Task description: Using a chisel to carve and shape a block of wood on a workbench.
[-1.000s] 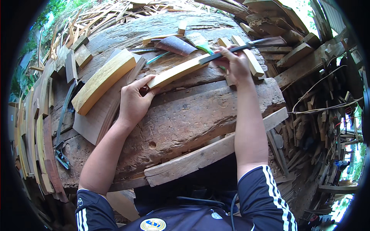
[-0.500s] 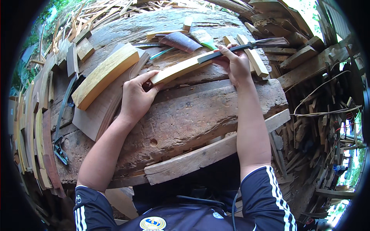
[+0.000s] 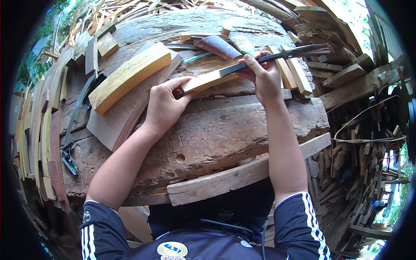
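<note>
My left hand (image 3: 167, 102) pinches the near-left end of a pale wooden strip (image 3: 208, 81) between thumb and fingers. My right hand (image 3: 268, 80) is closed on a dark flat file (image 3: 234, 68), gripping its blade with the thumb on top. The blade lies along the upper face of the strip, its tip towards my left hand. The wooden handle (image 3: 310, 50) sticks out past my right fingers. Those fingers hide the strip's far end, so I cannot tell whether they touch it.
A thick yellow block (image 3: 130, 78) rests on brown boards (image 3: 115, 123) at left. Beyond the strip lie a curled brown abrasive sheet (image 3: 218, 47) and a brush (image 3: 242, 43). Two short sticks (image 3: 299, 76) sit beside my right hand. Everything lies on a rough timber bench (image 3: 216, 138).
The whole view has shifted slightly, with the bench things now farther right. Against the strip, the file's tip sits closer to my left hand. Both hands keep their holds.
</note>
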Demonstrator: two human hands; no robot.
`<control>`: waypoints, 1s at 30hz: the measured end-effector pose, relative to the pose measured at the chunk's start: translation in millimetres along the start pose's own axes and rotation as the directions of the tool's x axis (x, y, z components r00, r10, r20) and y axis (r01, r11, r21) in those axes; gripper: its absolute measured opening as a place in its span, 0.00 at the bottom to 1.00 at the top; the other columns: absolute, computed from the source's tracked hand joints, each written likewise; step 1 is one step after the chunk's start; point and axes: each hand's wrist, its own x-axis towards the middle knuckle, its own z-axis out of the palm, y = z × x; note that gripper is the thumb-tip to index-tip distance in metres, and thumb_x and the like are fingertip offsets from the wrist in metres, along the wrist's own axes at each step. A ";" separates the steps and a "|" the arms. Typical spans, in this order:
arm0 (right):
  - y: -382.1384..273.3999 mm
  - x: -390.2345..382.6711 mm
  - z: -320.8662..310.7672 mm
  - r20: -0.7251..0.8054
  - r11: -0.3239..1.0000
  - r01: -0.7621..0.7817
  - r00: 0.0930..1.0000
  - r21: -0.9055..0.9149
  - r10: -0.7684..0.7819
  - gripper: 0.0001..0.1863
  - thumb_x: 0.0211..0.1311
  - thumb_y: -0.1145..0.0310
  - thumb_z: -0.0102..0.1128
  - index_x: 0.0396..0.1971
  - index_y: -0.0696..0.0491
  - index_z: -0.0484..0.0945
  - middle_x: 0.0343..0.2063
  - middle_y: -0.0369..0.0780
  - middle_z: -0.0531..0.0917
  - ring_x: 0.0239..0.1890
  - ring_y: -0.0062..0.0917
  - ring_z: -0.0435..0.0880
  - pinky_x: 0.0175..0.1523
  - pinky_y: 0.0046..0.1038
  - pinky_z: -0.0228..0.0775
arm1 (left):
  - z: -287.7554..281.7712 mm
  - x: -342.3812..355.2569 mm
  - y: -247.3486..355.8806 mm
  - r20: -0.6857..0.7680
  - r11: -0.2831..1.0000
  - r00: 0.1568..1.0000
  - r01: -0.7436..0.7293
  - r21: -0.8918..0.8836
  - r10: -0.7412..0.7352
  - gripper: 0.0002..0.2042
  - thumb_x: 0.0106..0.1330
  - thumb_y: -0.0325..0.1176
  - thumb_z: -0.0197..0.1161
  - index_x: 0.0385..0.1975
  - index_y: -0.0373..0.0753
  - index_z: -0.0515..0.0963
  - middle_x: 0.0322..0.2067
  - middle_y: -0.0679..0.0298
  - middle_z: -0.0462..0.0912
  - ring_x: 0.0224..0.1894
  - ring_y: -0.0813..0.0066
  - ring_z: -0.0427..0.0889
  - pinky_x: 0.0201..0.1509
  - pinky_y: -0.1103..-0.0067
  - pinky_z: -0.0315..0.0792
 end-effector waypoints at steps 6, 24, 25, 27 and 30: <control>0.3 2.9 5.4 -0.013 1.000 -0.008 1.000 0.005 0.008 0.11 0.64 0.74 0.62 0.34 0.56 0.67 0.32 0.48 0.82 0.34 0.32 0.87 0.38 0.32 0.87 | -4.7 -1.5 -5.1 -0.007 1.000 0.999 0.031 0.002 -0.031 0.19 0.55 0.26 0.73 0.49 0.37 0.82 0.32 0.66 0.87 0.28 0.89 0.75 0.37 0.85 0.73; -4.6 6.7 -16.6 -0.091 1.000 -0.016 0.996 0.021 0.018 0.07 0.65 0.74 0.60 0.32 0.54 0.70 0.32 0.45 0.83 0.35 0.29 0.87 0.42 0.29 0.86 | 2.9 2.0 0.5 -0.002 1.000 1.000 0.008 -0.028 -0.008 0.19 0.56 0.25 0.72 0.49 0.36 0.82 0.35 0.63 0.88 0.33 0.88 0.79 0.40 0.85 0.75; -1.7 7.2 -16.5 -0.093 0.998 -0.019 0.995 0.056 0.024 0.07 0.65 0.74 0.60 0.32 0.54 0.70 0.32 0.45 0.83 0.35 0.29 0.87 0.41 0.30 0.86 | 4.4 1.6 -0.6 -0.006 1.000 1.000 0.012 -0.025 -0.012 0.19 0.56 0.25 0.72 0.49 0.36 0.82 0.35 0.63 0.88 0.33 0.88 0.79 0.40 0.85 0.75; 8.9 -2.5 17.1 0.003 0.992 -0.123 0.992 -0.033 0.123 0.07 0.65 0.75 0.60 0.31 0.53 0.69 0.32 0.44 0.83 0.34 0.28 0.86 0.40 0.32 0.87 | 2.4 0.8 -4.2 -0.060 0.999 0.997 -0.052 -0.014 0.051 0.18 0.54 0.26 0.72 0.47 0.35 0.82 0.34 0.55 0.87 0.31 0.78 0.84 0.40 0.80 0.78; 12.0 -13.5 47.2 0.132 0.997 -0.075 0.989 0.036 0.070 0.08 0.63 0.73 0.63 0.33 0.53 0.70 0.32 0.42 0.82 0.36 0.27 0.86 0.41 0.30 0.86 | -2.6 0.2 -5.7 0.027 0.997 0.998 0.061 -0.042 -0.060 0.18 0.56 0.25 0.72 0.48 0.35 0.82 0.39 0.59 0.88 0.35 0.86 0.81 0.42 0.83 0.77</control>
